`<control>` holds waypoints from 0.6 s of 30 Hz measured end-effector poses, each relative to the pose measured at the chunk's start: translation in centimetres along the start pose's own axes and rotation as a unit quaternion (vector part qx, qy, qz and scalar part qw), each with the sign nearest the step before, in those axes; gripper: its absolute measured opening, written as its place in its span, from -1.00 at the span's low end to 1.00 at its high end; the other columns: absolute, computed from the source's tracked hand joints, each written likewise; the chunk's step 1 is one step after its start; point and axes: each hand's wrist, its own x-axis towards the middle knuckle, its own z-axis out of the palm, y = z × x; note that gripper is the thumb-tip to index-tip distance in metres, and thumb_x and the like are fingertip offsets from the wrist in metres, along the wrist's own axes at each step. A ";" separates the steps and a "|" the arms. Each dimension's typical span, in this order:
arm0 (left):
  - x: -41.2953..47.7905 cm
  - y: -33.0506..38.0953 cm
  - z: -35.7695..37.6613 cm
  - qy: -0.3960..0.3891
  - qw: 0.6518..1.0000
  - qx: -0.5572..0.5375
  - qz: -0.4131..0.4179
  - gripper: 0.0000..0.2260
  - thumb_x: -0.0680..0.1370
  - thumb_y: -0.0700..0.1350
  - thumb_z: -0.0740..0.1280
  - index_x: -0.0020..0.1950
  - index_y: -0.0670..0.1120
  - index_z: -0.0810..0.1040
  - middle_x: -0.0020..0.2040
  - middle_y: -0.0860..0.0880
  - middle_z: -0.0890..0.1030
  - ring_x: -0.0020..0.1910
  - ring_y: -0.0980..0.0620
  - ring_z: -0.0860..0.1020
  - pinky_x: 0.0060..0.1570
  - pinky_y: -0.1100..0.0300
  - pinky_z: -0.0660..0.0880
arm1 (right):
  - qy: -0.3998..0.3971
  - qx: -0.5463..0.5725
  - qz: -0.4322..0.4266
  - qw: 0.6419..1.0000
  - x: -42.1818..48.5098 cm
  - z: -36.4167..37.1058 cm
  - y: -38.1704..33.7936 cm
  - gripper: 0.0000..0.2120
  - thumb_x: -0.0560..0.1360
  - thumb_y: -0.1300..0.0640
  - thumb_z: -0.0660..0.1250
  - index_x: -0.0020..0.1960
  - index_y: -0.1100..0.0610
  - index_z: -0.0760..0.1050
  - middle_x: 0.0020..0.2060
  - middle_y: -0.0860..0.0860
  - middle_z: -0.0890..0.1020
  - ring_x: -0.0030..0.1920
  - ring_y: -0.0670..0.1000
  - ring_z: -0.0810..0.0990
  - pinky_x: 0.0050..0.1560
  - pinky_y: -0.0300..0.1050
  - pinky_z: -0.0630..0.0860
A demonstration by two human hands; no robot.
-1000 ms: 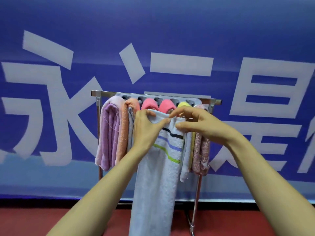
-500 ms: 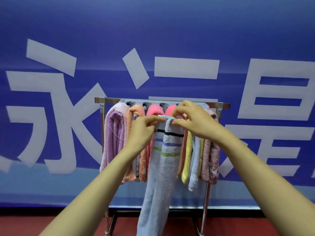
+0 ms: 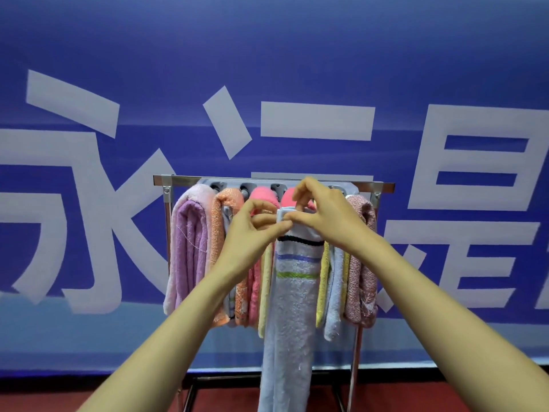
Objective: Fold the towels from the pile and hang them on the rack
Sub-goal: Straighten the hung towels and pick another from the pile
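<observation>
Apparently right hand [image 3: 326, 224] atop striped towel [image 3: 292, 292]

- Rack [image 3: 208, 180]: bare metal tube, smooth, semi-glossy, brushed look.
- Grey strip [image 3: 234, 185] behind the top bar: looks like plastic, smooth, matt.
- Striped towel [image 3: 292, 307]: terry cloth, nubby, matt.
- Purple towel [image 3: 190, 248]: softer plush pile, some loose threads.
- Speckled pink towel [image 3: 361, 278]: coarser looped weave.
- Banner [image 3: 267, 55]: smooth sheet, faint sheen.
- Floor [image 3: 59, 402]: red, matt.
</observation>
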 end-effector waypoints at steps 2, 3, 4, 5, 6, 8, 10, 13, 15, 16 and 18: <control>0.3 -0.3 0.0 0.023 1.000 -0.006 0.000 -0.74 0.45 -0.40 0.41 -0.04 -0.12 0.42 -0.27 -0.01 0.67 -0.29 0.14 0.63 -0.29 0.33 0.50 | 0.005 -0.008 -0.013 1.000 -0.1 0.1 0.3 -0.73 0.44 0.03 0.47 -0.01 0.11 0.45 -0.17 -0.02 0.59 -0.15 -0.09 0.52 -0.19 -0.27 0.37; 0.4 -0.4 0.0 0.035 0.999 -0.018 -0.007 -0.74 0.46 -0.41 0.39 -0.06 -0.11 0.41 -0.26 -0.03 0.67 -0.31 0.13 0.63 -0.32 0.32 0.50 | 0.003 -0.010 -0.010 1.000 -0.2 0.0 0.6 -0.72 0.44 0.03 0.47 0.02 0.10 0.45 -0.12 -0.02 0.57 -0.12 -0.10 0.50 -0.18 -0.29 0.34; 0.5 -0.4 -0.1 0.042 0.998 -0.038 -0.017 -0.73 0.46 -0.42 0.38 -0.07 -0.10 0.41 -0.27 -0.04 0.66 -0.32 0.13 0.62 -0.35 0.32 0.50 | -0.005 -0.003 0.010 1.000 -0.4 -0.1 1.0 -0.68 0.44 0.02 0.47 0.09 0.09 0.44 -0.06 -0.04 0.54 -0.07 -0.11 0.50 -0.13 -0.30 0.36; 0.6 -0.4 -0.3 0.042 0.997 -0.058 -0.028 -0.72 0.46 -0.43 0.38 -0.06 -0.10 0.41 -0.27 -0.03 0.66 -0.34 0.14 0.62 -0.37 0.33 0.50 | -0.025 0.013 0.050 0.998 -0.6 -0.5 1.4 -0.60 0.43 0.00 0.48 0.16 0.07 0.42 -0.02 -0.06 0.52 -0.02 -0.12 0.50 -0.07 -0.29 0.41; 0.6 -0.4 -0.5 0.033 0.996 -0.071 -0.037 -0.72 0.45 -0.44 0.38 -0.04 -0.10 0.42 -0.28 -0.01 0.66 -0.35 0.14 0.62 -0.39 0.34 0.49 | -0.050 0.044 0.094 0.993 -0.8 -0.8 1.9 -0.57 0.42 0.00 0.48 0.20 0.06 0.42 -0.01 -0.08 0.52 0.01 -0.11 0.53 -0.01 -0.25 0.47; 0.6 -0.5 -0.9 0.012 0.997 -0.062 -0.048 -0.70 0.42 -0.45 0.39 -0.03 -0.11 0.43 -0.32 0.02 0.65 -0.35 0.16 0.62 -0.40 0.35 0.49 | -0.093 0.146 0.145 0.974 -1.3 -1.5 2.7 -0.73 0.42 0.11 0.49 0.09 0.11 0.54 -0.09 -0.03 0.60 -0.06 -0.05 0.60 0.02 -0.08 0.55; 0.6 -0.9 -0.9 0.011 0.998 -0.042 -0.051 -0.70 0.40 -0.45 0.41 -0.05 -0.12 0.45 -0.32 0.02 0.65 -0.36 0.17 0.61 -0.42 0.35 0.48 | -0.094 0.221 0.151 0.959 -1.5 -1.8 3.5 -0.92 0.43 0.22 0.46 -0.08 0.13 0.61 -0.19 0.03 0.64 -0.15 -0.03 0.62 -0.05 -0.11 0.59; 0.7 -1.7 -0.6 0.032 0.999 -0.021 -0.038 -0.71 0.39 -0.44 0.44 -0.06 -0.14 0.46 -0.30 -0.03 0.63 -0.35 0.17 0.61 -0.39 0.33 0.49 | -0.098 0.196 0.133 0.967 -1.4 -1.6 4.4 -0.90 0.45 0.19 0.46 -0.06 0.10 0.59 -0.14 0.01 0.63 -0.12 -0.03 0.61 -0.04 -0.12 0.57; 0.6 -2.1 -0.2 0.027 1.000 0.000 -0.013 -0.71 0.39 -0.41 0.46 -0.07 -0.12 0.47 -0.30 -0.01 0.65 -0.30 0.13 0.61 -0.30 0.29 0.53 | -0.153 0.103 0.098 0.978 -1.3 -1.3 4.7 -0.74 0.45 0.10 0.46 0.12 0.07 0.53 0.00 -0.06 0.59 0.01 -0.10 0.57 0.06 -0.21 0.50; 0.3 -2.3 0.1 0.021 1.000 0.015 0.004 -0.72 0.38 -0.40 0.47 -0.09 -0.11 0.48 -0.29 0.00 0.65 -0.27 0.11 0.62 -0.24 0.27 0.54 | -0.179 0.061 0.081 0.979 -1.3 -1.2 4.6 -0.68 0.46 0.06 0.45 0.18 0.06 0.50 0.04 -0.10 0.57 0.04 -0.15 0.54 0.06 -0.29 0.46; -0.2 -2.6 0.7 0.022 0.998 0.040 0.035 -0.73 0.38 -0.38 0.48 -0.12 -0.08 0.50 -0.25 -0.02 0.66 -0.21 0.08 0.63 -0.15 0.25 0.56 | -0.204 0.023 0.054 0.977 -0.9 -1.1 4.3 -0.76 0.49 0.06 0.42 0.14 0.05 0.55 -0.04 -0.09 0.61 -0.05 -0.15 0.53 -0.02 -0.26 0.42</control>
